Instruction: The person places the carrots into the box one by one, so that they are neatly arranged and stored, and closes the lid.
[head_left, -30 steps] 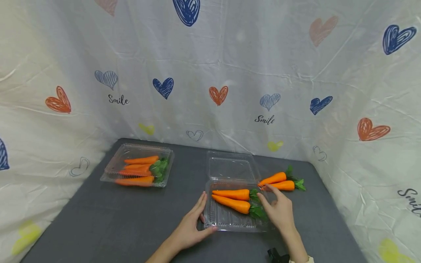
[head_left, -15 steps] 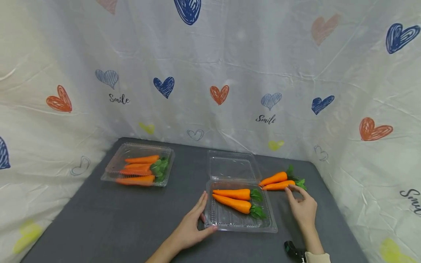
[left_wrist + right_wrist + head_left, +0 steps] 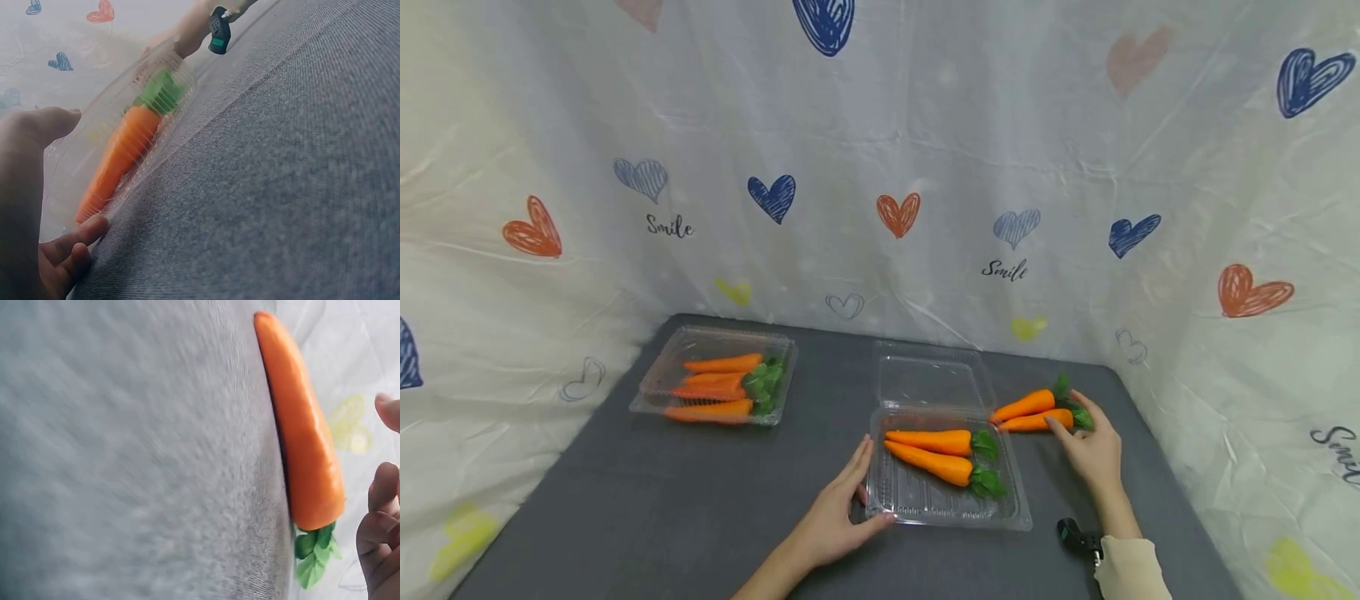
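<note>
My left hand (image 3: 833,518) rests against a clear plastic clamshell box (image 3: 917,510), fingers along its left side and thumb at its front edge. The left wrist view shows thumb and fingertips (image 3: 94,229) spread around the box's corner. Two orange carrots (image 3: 928,463) with green leaves lie inside, and the lid (image 3: 928,379) is folded back. Over the leafy end of the nearer of two loose carrots (image 3: 1026,422) on the table, my right hand (image 3: 1093,448) is spread. In the right wrist view a carrot (image 3: 306,437) lies beside my parted fingers, with a gap between.
A closed clear box (image 3: 655,400) with several carrots (image 3: 722,365) stands at the back left of the dark grey table (image 3: 700,500). Behind the table hangs a white curtain (image 3: 850,117) with printed hearts. A small black device (image 3: 1075,537) sits by my right wrist.
My right hand has moved right, from above the open box to the leaves of the loose carrots, and its fingers have spread. My left hand and the boxes stay put.
</note>
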